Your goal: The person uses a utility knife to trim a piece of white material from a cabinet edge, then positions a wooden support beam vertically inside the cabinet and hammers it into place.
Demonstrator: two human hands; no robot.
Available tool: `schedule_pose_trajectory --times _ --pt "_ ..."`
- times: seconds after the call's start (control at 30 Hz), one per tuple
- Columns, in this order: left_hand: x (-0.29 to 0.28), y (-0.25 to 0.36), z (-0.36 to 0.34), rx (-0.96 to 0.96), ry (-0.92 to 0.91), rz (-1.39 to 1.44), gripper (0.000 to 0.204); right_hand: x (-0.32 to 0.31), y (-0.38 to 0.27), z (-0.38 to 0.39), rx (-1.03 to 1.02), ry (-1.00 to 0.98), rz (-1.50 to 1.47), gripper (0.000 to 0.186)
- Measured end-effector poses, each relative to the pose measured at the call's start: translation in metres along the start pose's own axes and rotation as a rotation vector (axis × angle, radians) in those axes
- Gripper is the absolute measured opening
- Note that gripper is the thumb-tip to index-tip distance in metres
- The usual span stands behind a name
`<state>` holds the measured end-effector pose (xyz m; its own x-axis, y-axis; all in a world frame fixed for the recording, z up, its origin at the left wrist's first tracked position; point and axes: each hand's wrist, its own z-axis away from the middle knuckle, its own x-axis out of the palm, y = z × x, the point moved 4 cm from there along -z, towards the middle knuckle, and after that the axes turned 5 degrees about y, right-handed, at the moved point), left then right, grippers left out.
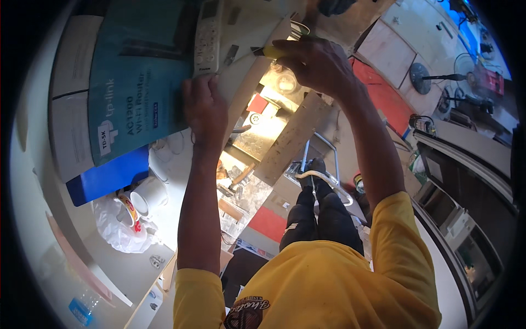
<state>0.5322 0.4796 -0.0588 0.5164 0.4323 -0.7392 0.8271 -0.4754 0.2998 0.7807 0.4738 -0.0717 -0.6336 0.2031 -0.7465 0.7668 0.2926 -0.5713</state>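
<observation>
My left hand (206, 109), fingers curled, is at the right edge of a large teal box (139, 55), just below a white remote control (208, 41). What it grips, if anything, is hidden. My right hand (320, 68) holds a small yellow tool (270, 51) with a dark tip at the edge of a pale raised surface (238, 54), right of the remote. A brown board edge (268, 153) and a lit, cluttered area lie below my hands.
A blue panel (98, 178), white cup (149, 194) and plastic bag (115, 230) are at left. Below me is a metal ladder (334, 148) around my legs. Fans (422, 77) and a red board (370, 82) are at upper right, a dark-framed window (449, 181) at right.
</observation>
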Motion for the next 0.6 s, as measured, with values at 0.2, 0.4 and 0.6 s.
schedule_pose_trajectory --times 0.2,0.4,0.6 --pt "-0.003 -0.003 0.001 -0.006 -0.011 -0.027 0.005 -0.001 -0.008 0.01 0.032 0.046 0.01 0.032" --pt "-0.003 0.005 0.0 -0.015 0.011 0.011 0.006 -0.005 0.003 -0.006 0.027 -0.013 -0.017 0.029" --pt "-0.005 0.0 0.0 -0.035 0.003 -0.048 0.007 -0.002 0.0 0.004 0.005 0.058 -0.013 0.03"
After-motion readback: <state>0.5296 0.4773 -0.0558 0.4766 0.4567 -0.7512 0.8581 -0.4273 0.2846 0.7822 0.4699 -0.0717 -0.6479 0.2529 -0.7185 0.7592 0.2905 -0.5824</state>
